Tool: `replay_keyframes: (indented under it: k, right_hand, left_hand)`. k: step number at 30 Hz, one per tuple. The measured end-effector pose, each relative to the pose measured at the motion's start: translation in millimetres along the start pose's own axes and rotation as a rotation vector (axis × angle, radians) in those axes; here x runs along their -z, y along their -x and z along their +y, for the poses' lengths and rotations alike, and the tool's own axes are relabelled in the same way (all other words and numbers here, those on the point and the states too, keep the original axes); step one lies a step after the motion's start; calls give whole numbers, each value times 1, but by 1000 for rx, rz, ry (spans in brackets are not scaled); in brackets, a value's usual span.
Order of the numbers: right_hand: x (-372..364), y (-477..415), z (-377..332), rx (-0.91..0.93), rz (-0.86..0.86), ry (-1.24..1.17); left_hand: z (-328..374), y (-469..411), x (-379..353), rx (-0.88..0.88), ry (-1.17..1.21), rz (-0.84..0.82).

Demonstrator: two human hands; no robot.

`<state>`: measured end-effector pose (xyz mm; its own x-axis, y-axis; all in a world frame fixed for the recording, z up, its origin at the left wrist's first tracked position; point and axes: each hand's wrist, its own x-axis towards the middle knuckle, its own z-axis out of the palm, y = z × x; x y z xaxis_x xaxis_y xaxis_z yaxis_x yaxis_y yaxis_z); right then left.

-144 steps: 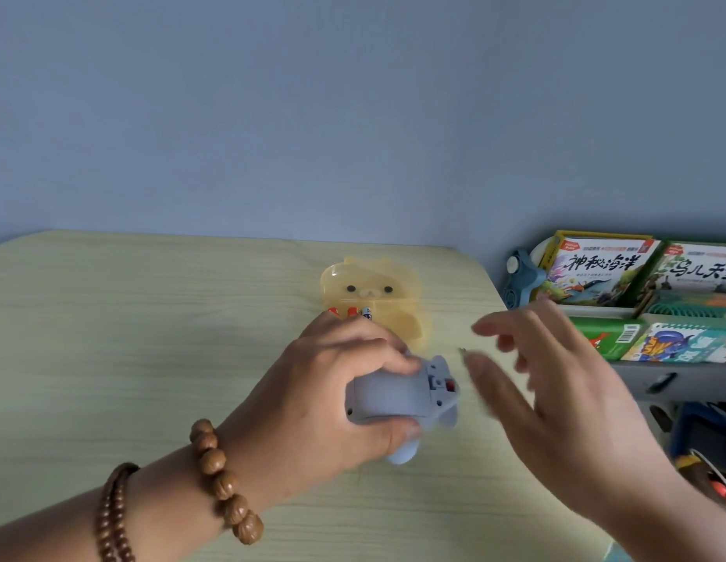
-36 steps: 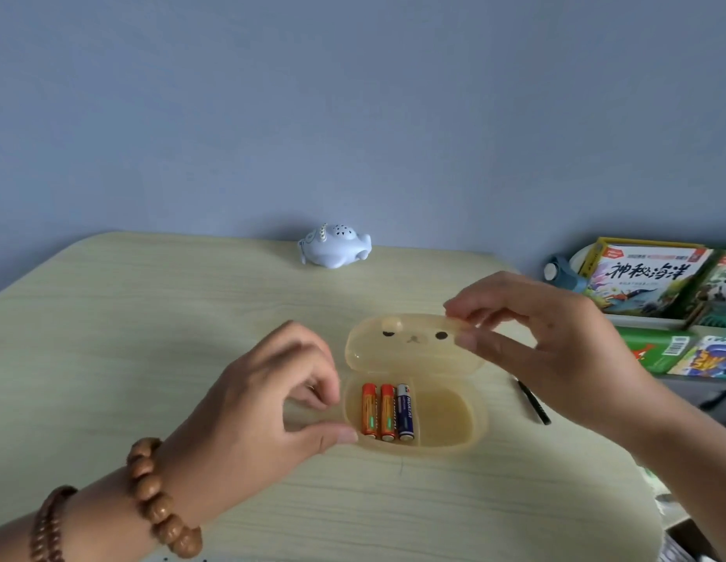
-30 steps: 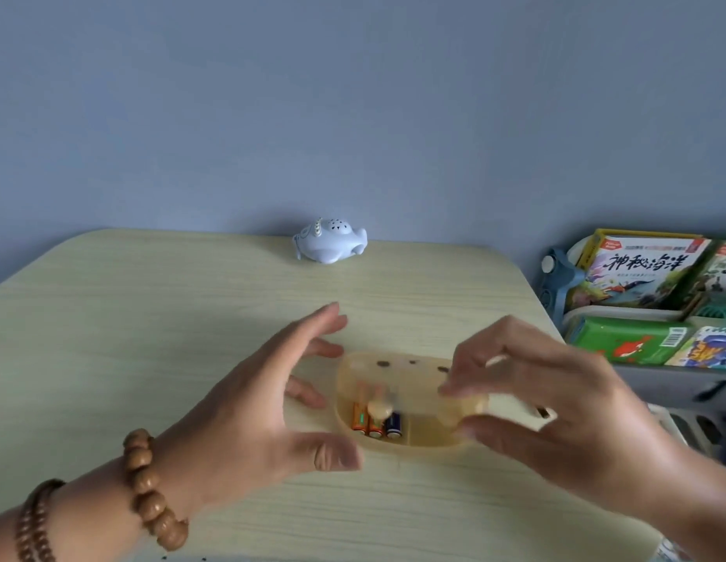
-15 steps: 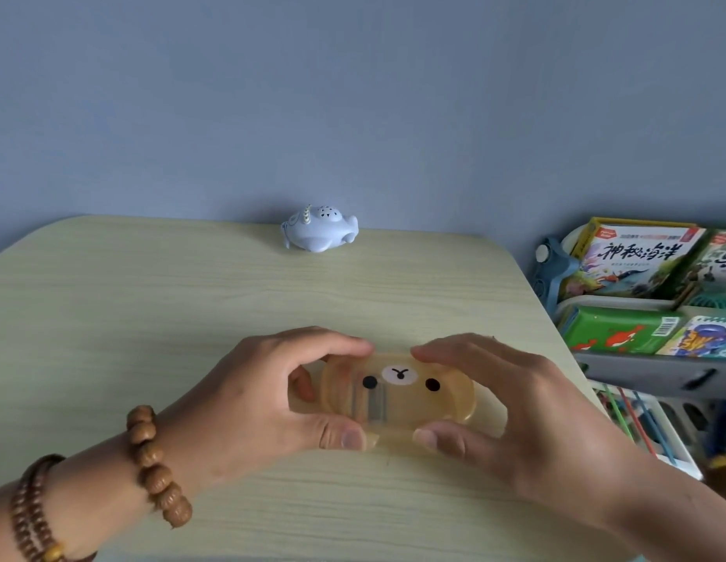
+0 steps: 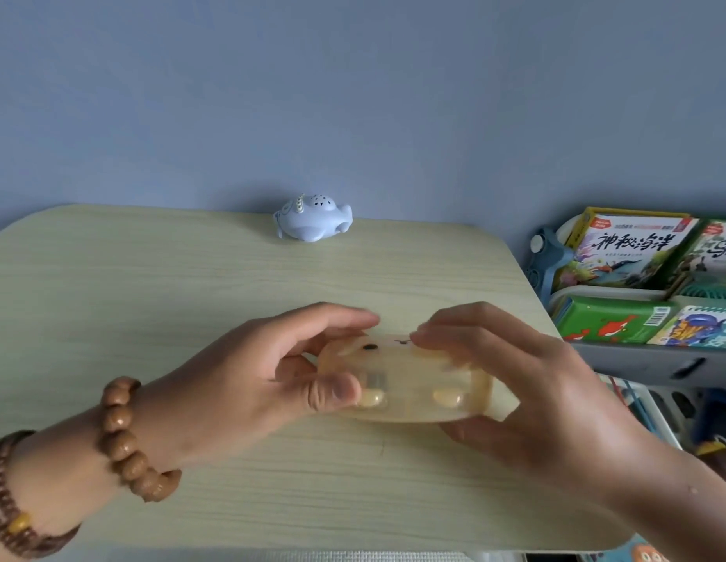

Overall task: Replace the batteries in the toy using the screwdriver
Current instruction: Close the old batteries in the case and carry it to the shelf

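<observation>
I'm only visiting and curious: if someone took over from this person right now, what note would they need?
Left hand and right hand both grip the case, lid shut, over the table.
Toy sits at the table's far edge, untouched. Screwdriver not in view.
Done: case closed.
Left: set the case down; whether the toy's batteries are new can't be told, so check it.

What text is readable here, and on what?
"神秘海洋": cover of the yellow-edged book.
"鸟儿", with the rest cut off by the frame edge: cover of the neighbouring book.
Small print and red badge on the yellow-edged book: too small to read.
Barcode on the green box: digits too small to read.
Grey sticker on the yellow case: blurred, unreadable.
Toy: no text visible.
</observation>
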<state>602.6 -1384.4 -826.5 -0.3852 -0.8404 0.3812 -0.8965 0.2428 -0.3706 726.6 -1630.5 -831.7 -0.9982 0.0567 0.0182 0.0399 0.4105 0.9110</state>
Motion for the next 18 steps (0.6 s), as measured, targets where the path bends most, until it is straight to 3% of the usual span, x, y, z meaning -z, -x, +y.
replay_keyframes:
  k: [3, 7, 13, 15, 18]
  right_hand:
    - [6, -9, -1, -44, 57, -108]
    - [12, -14, -8, -35, 5, -102]
    - [-5, -5, -3, -10, 82, -55]
    - [-7, -8, -5, -1, 123, -32]
    - [-2, -20, -5, 51, 148, 61]
  left_hand:
    - [17, -1, 4, -114, -251, 2]
    - [23, -7, -8, -323, -516, 265]
    - [15, -8, -18, -338, -623, 278]
    - [14, -13, -9, -273, -506, 196]
    - [17, -22, 9, -35, 19, 18]
